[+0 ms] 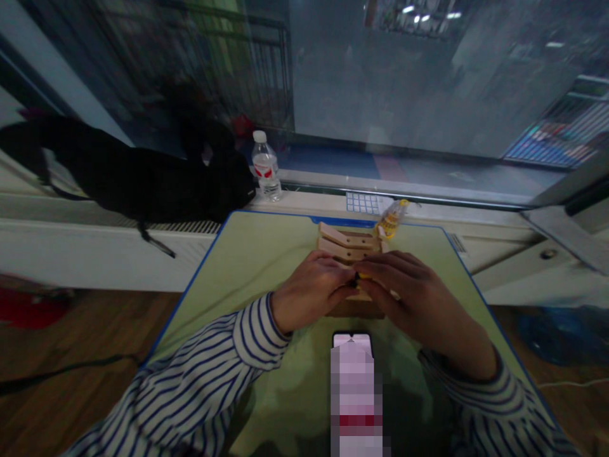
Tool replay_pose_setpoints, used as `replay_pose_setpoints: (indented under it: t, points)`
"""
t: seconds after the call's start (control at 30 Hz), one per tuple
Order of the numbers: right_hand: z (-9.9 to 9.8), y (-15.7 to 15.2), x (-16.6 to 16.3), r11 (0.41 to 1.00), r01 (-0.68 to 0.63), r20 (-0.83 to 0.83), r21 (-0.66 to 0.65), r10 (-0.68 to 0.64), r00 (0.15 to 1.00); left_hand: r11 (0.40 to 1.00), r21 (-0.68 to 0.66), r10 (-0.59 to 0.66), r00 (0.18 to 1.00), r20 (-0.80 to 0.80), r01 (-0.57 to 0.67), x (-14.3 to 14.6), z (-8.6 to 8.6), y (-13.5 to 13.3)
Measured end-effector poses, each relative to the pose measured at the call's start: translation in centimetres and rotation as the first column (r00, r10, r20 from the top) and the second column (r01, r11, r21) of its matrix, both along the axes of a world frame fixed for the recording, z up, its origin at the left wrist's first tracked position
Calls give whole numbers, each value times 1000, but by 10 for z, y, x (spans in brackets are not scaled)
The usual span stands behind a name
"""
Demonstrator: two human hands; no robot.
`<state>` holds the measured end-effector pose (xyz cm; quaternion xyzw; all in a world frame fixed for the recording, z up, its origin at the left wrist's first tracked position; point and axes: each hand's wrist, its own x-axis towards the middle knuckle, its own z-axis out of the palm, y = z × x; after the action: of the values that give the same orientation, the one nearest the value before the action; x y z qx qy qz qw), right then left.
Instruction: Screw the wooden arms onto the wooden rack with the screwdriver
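A light wooden slatted piece with small round holes [349,254] lies toward the far side of the table, partly covered by my hands. My left hand [314,285] comes in over its left side, thumb and fingers pinched around a small dark piece [354,280]. From the right, my right hand [419,295] closes its fingertips on a small yellow piece [365,276] that meets the dark one. Both pieces are mostly hidden by the fingers, so their kind cannot be made out. A browner wooden edge [354,310] shows below the hands.
A phone [353,346], partly pixelated, lies on the yellow-green, blue-edged table [247,254] nearer me. Beyond the table are a clear water bottle [267,171], a yellow-capped pack [392,219] and a black bag [157,181] by the window.
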<state>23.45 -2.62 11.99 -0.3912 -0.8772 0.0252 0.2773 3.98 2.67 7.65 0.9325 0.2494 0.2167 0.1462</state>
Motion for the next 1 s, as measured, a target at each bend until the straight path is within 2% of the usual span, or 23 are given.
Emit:
replay_pose_setpoints:
  t: [0.3, 0.5, 0.67, 1.0]
  points:
    - [-1, 1, -3, 999, 30, -11, 23, -29, 1000, 998, -8, -62, 998, 31, 62, 0, 1, 1]
    - [-2, 2, -2, 999, 35, -9, 28, -35, 999, 1000, 2, 9, 1000, -21, -9, -1, 4, 0]
    - [-2, 2, -4, 998, 45, -7, 36, -44, 999, 998, -4, 60, 998, 8, -60, 1, 3, -2]
    - [2, -1, -3, 1000, -22, -24, -13, 22, 999, 999, -25, 21, 1000, -2, -21, 0, -1, 0]
